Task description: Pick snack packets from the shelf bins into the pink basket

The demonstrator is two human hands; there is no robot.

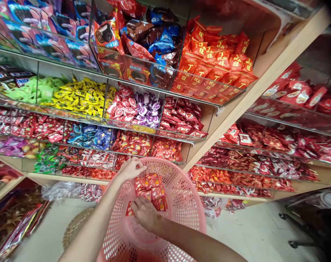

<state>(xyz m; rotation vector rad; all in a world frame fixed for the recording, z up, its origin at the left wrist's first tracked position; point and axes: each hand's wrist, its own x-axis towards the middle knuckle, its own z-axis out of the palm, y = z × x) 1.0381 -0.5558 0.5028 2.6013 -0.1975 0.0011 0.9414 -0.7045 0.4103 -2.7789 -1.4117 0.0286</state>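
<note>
A pink perforated plastic basket [194, 196] stands below me, with several small red candy packets [151, 187] on its bottom. My right hand [145, 213] reaches down into it, its bent fingers closed on a red packet [129, 209] at the near left of the pile. The fingertips are partly hidden. At the far left of the rim is my left hand [131, 169], loosely curled, a gap showing between thumb and fingers. Nothing shows in it. Whether it touches the rim I cannot tell.
Shelves of clear bins rise behind the basket, holding yellow candies [80, 96], red packets [167, 149] and red-orange bags [209, 65]. A wooden post [252, 91] divides the shelving. A woven round mat or basket [75, 223] lies left on the tiled floor [250, 233]. Dark chair-like legs [296, 229] stand right.
</note>
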